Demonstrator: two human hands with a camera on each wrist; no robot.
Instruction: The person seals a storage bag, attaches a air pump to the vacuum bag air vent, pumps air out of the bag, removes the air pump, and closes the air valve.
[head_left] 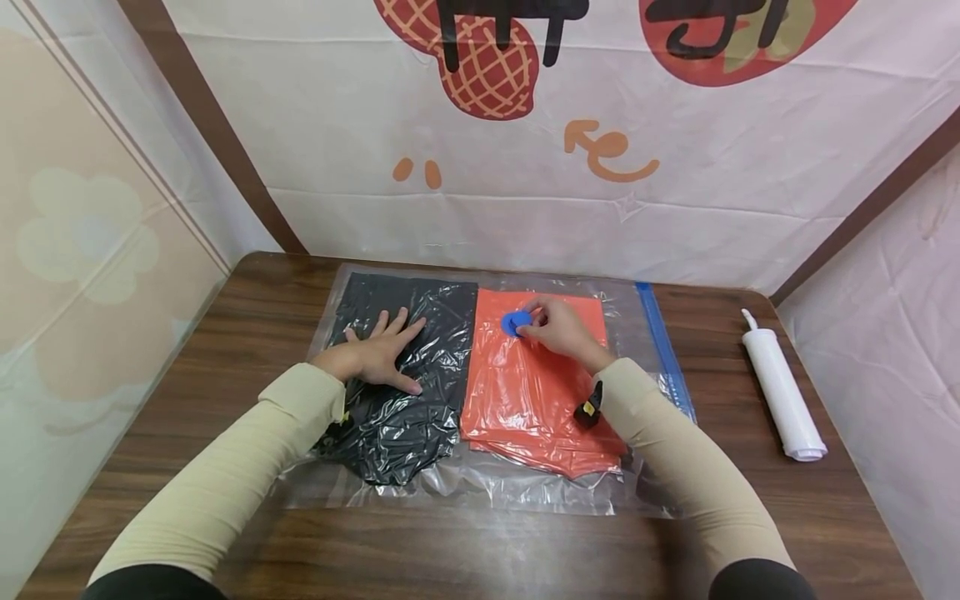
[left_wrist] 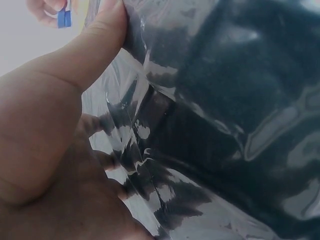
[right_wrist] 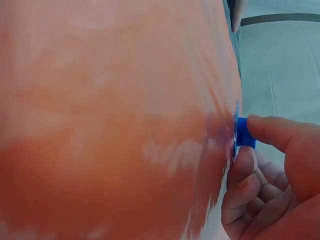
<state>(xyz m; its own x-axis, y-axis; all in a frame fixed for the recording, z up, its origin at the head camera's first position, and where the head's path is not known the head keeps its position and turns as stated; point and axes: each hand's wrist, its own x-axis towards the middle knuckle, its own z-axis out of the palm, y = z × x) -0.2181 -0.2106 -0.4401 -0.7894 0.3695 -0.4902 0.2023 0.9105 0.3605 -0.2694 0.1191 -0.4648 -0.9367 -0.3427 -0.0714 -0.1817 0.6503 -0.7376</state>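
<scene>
A clear plastic vacuum storage bag [head_left: 540, 492] lies flat on the table, with folded black fabric [head_left: 420, 433] in its left half and folded orange fabric [head_left: 517, 400] in its right half. My left hand [head_left: 378, 354] rests on the black side with its fingers spread; in the left wrist view the thumb [left_wrist: 100, 45] lies along the shiny plastic. On the orange side sits a round blue valve [head_left: 513, 323]. My right hand [head_left: 558, 327] pinches the blue valve cap [right_wrist: 245, 132] between thumb and fingers, as the right wrist view shows up close.
A blue zip strip [head_left: 663, 346] runs along the bag's right edge. To the right, a white hand pump [head_left: 782, 392] lies on the brown wooden table [head_left: 480, 554]. A printed cloth backdrop [head_left: 337, 108] stands behind the table and at both sides.
</scene>
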